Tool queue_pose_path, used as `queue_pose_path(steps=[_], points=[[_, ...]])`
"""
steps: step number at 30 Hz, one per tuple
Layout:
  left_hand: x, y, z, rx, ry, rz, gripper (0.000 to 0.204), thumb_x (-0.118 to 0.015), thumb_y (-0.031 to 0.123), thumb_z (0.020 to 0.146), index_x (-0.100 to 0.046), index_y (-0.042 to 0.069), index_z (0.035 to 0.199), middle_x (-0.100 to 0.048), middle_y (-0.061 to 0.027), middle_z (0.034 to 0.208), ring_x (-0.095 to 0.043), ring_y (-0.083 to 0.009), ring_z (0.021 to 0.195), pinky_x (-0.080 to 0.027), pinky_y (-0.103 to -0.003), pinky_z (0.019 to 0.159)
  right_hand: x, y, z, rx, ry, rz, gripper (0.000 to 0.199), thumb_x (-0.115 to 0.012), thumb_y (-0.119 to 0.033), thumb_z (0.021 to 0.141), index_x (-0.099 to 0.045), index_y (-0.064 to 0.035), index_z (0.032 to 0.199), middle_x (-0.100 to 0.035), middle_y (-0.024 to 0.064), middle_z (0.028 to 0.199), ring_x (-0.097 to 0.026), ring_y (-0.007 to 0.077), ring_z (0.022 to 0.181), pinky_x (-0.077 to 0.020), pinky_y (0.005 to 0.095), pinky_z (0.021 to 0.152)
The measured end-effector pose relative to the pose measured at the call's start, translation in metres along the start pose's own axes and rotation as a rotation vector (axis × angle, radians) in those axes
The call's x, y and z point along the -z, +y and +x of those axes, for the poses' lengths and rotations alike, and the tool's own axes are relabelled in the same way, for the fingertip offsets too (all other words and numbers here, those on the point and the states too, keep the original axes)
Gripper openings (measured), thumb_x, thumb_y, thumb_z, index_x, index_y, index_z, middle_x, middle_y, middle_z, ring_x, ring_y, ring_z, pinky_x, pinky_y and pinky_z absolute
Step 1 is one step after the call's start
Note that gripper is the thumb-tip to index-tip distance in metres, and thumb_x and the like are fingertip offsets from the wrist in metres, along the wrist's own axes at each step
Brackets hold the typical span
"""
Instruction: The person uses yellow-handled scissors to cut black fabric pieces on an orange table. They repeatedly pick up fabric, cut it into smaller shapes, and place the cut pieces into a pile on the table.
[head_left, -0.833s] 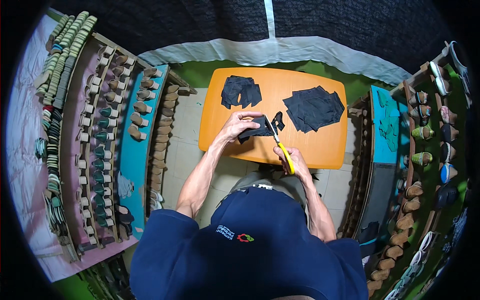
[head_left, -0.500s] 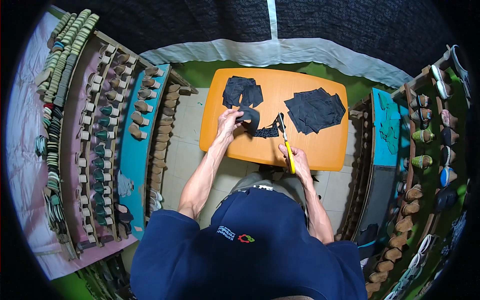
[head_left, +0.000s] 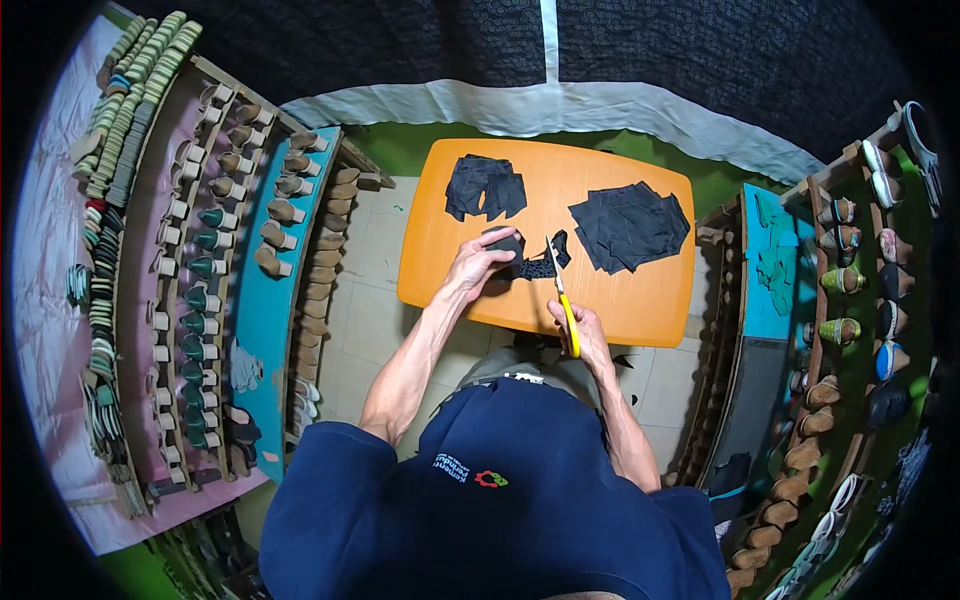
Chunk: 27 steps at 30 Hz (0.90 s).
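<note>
Toward an orange table [head_left: 545, 200], forearms [head_left: 415, 350] converge; left fingers [head_left: 492, 238] pinch black cloth [head_left: 512, 247]; right fingers [head_left: 586, 322] grip yellow-handled scissors [head_left: 563, 298].

The worktop [head_left: 645, 312] is coloured orange, the fabric piles [head_left: 632, 228] black, the scissors' handles [head_left: 571, 325] yellow, the shirt [head_left: 490, 540] navy; the black curtain [head_left: 700, 55] is patterned and white-edged.

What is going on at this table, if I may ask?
A person at an orange table holds black cloth in the left hand and yellow-handled scissors in the right hand, the blades at the cloth's right end. A smaller stack of black pieces lies at the far left, a larger stack at the right.
</note>
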<state>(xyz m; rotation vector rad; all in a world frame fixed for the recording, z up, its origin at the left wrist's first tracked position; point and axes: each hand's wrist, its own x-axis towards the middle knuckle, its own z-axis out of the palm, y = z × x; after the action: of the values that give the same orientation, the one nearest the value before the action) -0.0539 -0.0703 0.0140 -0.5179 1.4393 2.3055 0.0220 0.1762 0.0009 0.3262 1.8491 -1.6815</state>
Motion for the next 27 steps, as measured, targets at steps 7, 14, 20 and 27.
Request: queue_pose_path(steps=[7,14,20,27], points=[[-0.016,0.02,-0.01,-0.181,-0.161,0.131,0.072,-0.072,-0.011,0.078,-0.049,0.002,0.145,-0.059,-0.0083,0.139,-0.061,-0.0138,0.117,-0.049,-0.026,0.102,0.0,-0.001,-0.002,-0.002,-0.008,0.021,0.055,-0.07,-0.062,0.086,-0.054,-0.0111,0.072,-0.046,-0.0034,0.054,-0.047,0.0089,0.044,-0.0421,0.0263,0.041],[-0.011,0.024,-0.006,-0.133,-0.103,0.098,0.06,-0.075,-0.004,0.081,-0.056,0.002,0.138,-0.068,-0.0095,0.12,-0.07,-0.016,0.095,-0.06,-0.03,0.087,-0.008,-0.001,-0.012,0.166,-0.131,-0.02,0.051,-0.056,-0.055,0.098,-0.055,-0.0055,0.085,-0.049,0.0006,0.058,-0.052,0.0116,0.048,-0.0455,0.0283,0.048],[0.001,0.031,-0.002,-0.1,-0.057,0.272,0.055,-0.078,0.002,0.081,-0.062,0.005,0.134,-0.07,-0.0056,0.107,-0.069,-0.0104,0.09,-0.057,-0.025,0.083,-0.015,0.0,-0.019,0.178,-0.203,-0.121,0.052,-0.05,-0.053,0.102,-0.058,-0.0022,0.095,-0.051,0.0028,0.062,-0.053,0.0137,0.052,-0.0464,0.0295,0.05],[-0.011,0.038,-0.014,-0.203,-0.096,0.29,0.067,-0.08,-0.003,0.076,-0.056,0.002,0.139,-0.074,-0.0043,0.091,-0.071,-0.0112,0.079,-0.056,-0.023,0.081,-0.021,-0.003,-0.023,0.162,-0.144,-0.151,0.051,-0.058,-0.052,0.097,-0.058,-0.0022,0.087,-0.051,0.0029,0.062,-0.052,0.0133,0.053,-0.0444,0.0304,0.052]])
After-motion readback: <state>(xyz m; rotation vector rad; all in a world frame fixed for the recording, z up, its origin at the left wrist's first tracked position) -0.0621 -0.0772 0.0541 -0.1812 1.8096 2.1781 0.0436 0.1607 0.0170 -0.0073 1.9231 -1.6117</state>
